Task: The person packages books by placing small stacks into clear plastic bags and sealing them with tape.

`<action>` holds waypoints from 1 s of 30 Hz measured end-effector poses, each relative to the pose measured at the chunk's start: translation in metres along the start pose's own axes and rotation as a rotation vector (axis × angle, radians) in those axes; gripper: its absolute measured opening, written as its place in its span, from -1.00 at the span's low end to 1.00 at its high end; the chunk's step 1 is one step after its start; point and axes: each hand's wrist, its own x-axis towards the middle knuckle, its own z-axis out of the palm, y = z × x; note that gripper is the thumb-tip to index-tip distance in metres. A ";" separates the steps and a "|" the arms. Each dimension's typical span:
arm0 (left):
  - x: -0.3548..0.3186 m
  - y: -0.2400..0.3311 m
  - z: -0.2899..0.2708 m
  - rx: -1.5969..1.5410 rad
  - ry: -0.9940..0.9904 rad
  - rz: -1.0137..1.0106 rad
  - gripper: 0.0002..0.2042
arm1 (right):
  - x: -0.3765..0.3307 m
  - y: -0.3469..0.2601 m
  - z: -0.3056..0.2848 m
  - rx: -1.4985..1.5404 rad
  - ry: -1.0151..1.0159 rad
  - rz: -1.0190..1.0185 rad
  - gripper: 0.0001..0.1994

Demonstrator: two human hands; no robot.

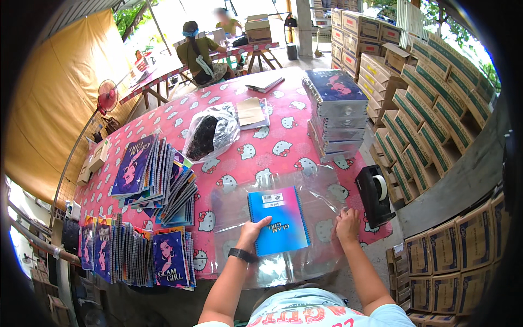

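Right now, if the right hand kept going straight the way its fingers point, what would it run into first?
The right hand lies flat on the clear plastic sheet, fingers pointing away from the person. Straight ahead is bare sheet, then probably the stack of wrapped notebooks, though depth is unclear.

Bright daylight from behind, glare on plastic, fisheye-bent edges

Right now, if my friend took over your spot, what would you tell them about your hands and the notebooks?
Left hand: flat on the blue-pink spiral notebook, gripping nothing.
Right hand: pressing the clear plastic sheet beside the notebook.
The notebook lies on that sheet on the pink table.
Done: a stack of wrapped notebooks stands farther back on the right.
Left: loose notebooks fanned out on the left; this one is not folded in yet.
Tape dispenser sits to the right.
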 end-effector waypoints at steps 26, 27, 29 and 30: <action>0.024 -0.039 -0.006 0.287 0.163 0.396 0.20 | -0.085 -0.187 -0.062 0.148 -0.560 -0.653 -0.62; 0.018 -0.038 -0.002 0.498 0.193 0.445 0.29 | -0.092 -0.188 -0.062 0.131 -0.548 -0.687 -0.65; 0.011 -0.036 0.003 0.758 0.275 0.446 0.36 | -0.094 -0.180 -0.065 0.267 -0.627 -0.804 -0.71; 0.009 -0.037 0.003 0.760 0.285 0.452 0.35 | -0.089 -0.172 -0.068 0.391 -0.656 -0.866 -0.73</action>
